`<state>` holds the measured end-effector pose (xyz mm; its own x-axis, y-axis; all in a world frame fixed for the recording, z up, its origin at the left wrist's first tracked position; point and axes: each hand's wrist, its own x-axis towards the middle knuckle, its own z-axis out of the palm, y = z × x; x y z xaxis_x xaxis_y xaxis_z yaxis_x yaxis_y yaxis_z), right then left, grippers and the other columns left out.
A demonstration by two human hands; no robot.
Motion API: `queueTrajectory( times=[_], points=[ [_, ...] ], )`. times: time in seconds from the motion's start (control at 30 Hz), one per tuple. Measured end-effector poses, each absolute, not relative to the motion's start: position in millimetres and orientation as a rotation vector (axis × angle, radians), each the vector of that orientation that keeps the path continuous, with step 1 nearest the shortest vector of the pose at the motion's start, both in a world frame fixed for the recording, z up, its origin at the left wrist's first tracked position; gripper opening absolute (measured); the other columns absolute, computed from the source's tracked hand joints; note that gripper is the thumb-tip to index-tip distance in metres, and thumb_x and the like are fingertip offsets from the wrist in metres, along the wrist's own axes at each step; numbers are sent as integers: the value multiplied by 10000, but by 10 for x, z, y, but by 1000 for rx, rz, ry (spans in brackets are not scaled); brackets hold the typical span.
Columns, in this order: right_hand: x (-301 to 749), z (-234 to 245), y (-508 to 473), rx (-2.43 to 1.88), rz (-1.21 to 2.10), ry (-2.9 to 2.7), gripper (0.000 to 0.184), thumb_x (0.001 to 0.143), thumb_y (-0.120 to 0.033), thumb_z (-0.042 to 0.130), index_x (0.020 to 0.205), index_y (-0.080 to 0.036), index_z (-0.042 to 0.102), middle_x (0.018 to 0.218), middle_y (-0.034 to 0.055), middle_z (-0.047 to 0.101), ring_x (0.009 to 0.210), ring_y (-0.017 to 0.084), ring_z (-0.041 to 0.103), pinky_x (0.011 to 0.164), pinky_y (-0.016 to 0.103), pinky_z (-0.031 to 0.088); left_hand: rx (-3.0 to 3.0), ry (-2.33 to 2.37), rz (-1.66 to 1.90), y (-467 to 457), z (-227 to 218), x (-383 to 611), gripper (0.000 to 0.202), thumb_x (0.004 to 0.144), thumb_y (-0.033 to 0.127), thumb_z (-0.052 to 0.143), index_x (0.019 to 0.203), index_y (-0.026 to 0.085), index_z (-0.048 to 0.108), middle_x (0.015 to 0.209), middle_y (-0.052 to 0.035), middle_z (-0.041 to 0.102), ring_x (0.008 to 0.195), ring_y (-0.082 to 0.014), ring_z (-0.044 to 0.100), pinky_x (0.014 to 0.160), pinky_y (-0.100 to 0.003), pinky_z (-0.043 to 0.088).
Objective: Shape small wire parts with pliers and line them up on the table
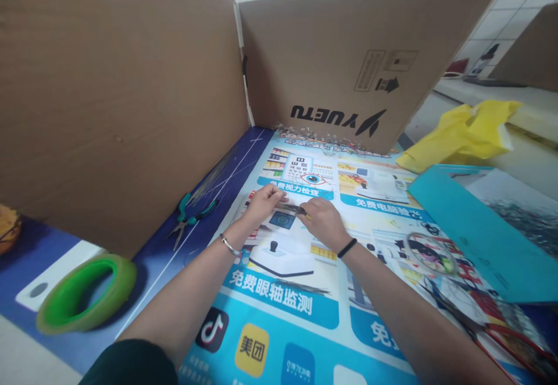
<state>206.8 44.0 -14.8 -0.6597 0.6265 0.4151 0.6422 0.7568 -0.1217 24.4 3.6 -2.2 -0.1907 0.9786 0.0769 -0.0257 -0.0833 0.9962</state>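
- Left hand point(264, 199) and right hand point(325, 221) met mid-table over the poster point(279, 309), fingertips facing each other
- Both pinched one bundle point(293, 207) of thin dark strands, probably wire; too small to be sure
- Left grip: narrow pinch, thumb and fingers closed on the bundle's left end
- Right grip: same narrow pinch, closed on the right end, other fingers curled under
- Bundle sat roughly level just above the poster, spanning the gap between the hands; gripping both ends likely kept the strands together and lined up
- Forearms lay low over the poster, likely for steadiness on fine work
- Second bundle point(300, 286) lay flat on the poster nearer the person, apart from both hands
- Loose strands point(218, 178) fanned out along the left cardboard point(108, 82), likely stock kept in left reach
- Pliers point(190, 213), teal handles, lay beside those strands, near the left hand but not touching
- Tape roll point(82, 298), green, sat far left, well apart
- Red-handled tool point(518, 344) lay lower right, blurred, kind unclear
- Teal board point(479, 239) and yellow bag point(462, 132) were off right, well apart from the hands
- Cardboard stood upright at left and behind, walling in the spot
- Bracelet point(229, 246) on left wrist, black band point(347, 248) on right
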Motion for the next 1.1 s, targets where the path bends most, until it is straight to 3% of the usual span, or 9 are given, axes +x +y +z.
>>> queueTrajectory(
  times=[0.33,0.67,1.1],
  points=[
    [2015,-130,470,-940,918,-1993,239,786,-407,537,828,-186,618,748,8,611,710,145,537,664,259,402,1156,1269,1356,10,50,327,189,706,316,624,726,141,558,654,11,553,636,-96,543,603,-220,442],
    [1999,-148,433,-900,998,-1945,243,757,-419,539,704,-183,559,636,-19,524,626,117,451,598,239,354,1303,1326,1314,-17,10,396,151,730,298,582,708,151,554,577,46,473,516,-62,407,500,-194,335],
    [1976,-152,440,-892,1232,-1881,274,742,-446,556,686,-179,526,563,-46,437,541,85,367,515,219,308,1269,1344,1285,40,-55,441,164,736,318,579,706,158,551,569,37,518,495,-73,449,492,-200,377]
  ],
)
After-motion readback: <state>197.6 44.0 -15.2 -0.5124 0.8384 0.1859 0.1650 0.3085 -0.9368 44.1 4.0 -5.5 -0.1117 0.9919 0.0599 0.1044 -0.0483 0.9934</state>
